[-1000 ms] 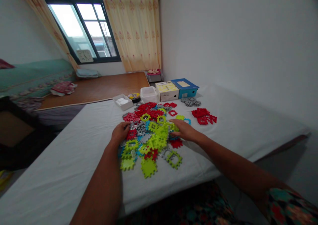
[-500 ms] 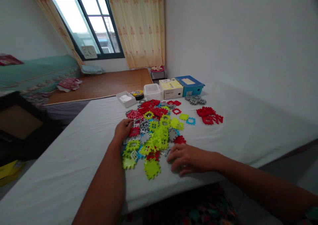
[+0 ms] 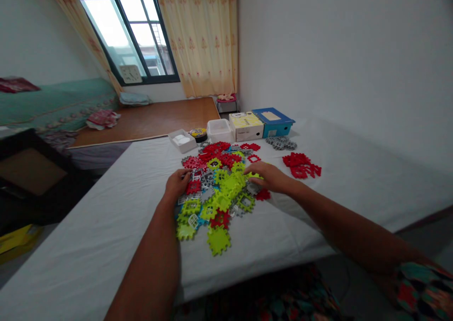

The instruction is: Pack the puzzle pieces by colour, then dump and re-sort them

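Note:
A heap of interlocking plastic tiles [image 3: 229, 185] with toothed edges, in lime green, red, grey, white and blue, lies on the white cloth. At the heap's left edge rests my left hand [image 3: 177, 184], its fingers curled together; what they hold, if anything, is hidden. My right hand [image 3: 268, 175] reaches over the right side of the heap. Its thumb and fingers close around a lime-green tile [image 3: 254, 175], partly covered by the hand. One solid lime-green tile [image 3: 218, 240] lies flat at the heap's near end.
To the right sit a cluster of red tiles [image 3: 300, 165] and a stack of grey tiles [image 3: 281, 143]. Behind the heap stand a small white tray [image 3: 186, 147], a black-and-yellow round tin [image 3: 198, 134], a clear tub [image 3: 219, 131], a yellow-and-white box [image 3: 247, 128] and a blue box [image 3: 278, 122].
My right hand has moved forward from the near right of the heap onto its lime-green tiles, and its fingers have closed. Some lime-green tiles have shifted. My left hand stays at the heap's left edge.

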Action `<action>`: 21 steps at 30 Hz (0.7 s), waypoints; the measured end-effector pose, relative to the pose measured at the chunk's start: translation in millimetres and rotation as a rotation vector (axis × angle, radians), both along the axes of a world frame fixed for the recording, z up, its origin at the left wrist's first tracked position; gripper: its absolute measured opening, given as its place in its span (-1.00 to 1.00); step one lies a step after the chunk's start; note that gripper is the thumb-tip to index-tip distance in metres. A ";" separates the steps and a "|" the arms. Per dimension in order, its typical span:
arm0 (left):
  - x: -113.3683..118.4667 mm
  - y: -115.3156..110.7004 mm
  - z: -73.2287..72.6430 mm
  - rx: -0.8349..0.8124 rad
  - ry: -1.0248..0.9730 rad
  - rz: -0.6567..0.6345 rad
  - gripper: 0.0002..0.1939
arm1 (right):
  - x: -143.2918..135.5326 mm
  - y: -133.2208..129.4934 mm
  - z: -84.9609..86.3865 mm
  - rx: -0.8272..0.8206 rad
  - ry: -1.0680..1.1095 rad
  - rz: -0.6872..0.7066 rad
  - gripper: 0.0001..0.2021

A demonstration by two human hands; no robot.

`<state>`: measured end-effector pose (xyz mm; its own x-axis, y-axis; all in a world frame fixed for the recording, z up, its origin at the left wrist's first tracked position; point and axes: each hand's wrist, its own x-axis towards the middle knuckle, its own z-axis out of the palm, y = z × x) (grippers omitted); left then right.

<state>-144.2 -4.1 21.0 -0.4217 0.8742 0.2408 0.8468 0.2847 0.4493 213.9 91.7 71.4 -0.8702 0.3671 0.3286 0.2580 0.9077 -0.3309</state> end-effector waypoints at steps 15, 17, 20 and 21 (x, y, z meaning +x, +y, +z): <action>-9.0 4.2 -8.8 -0.076 0.060 0.031 -0.65 | 36.6 33.0 14.4 -0.246 -0.339 -0.045 -0.44; -10.0 4.7 -9.8 -0.075 0.057 0.029 -0.65 | 46.6 47.8 23.9 -0.392 -0.413 -0.001 -0.46; -11.2 5.6 -10.4 -0.077 0.053 0.019 -0.64 | 56.9 70.1 30.1 -0.587 -0.473 0.121 -0.49; -11.5 5.8 -10.5 -0.077 0.050 0.016 -0.64 | 58.9 78.2 29.4 -0.624 -0.456 0.127 -0.49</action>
<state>-155.6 1.7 10.4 -0.4246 0.8843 0.1943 0.8627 0.3300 0.3833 272.8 169.9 100.7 -0.9174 0.2548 -0.3057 0.3976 0.6207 -0.6758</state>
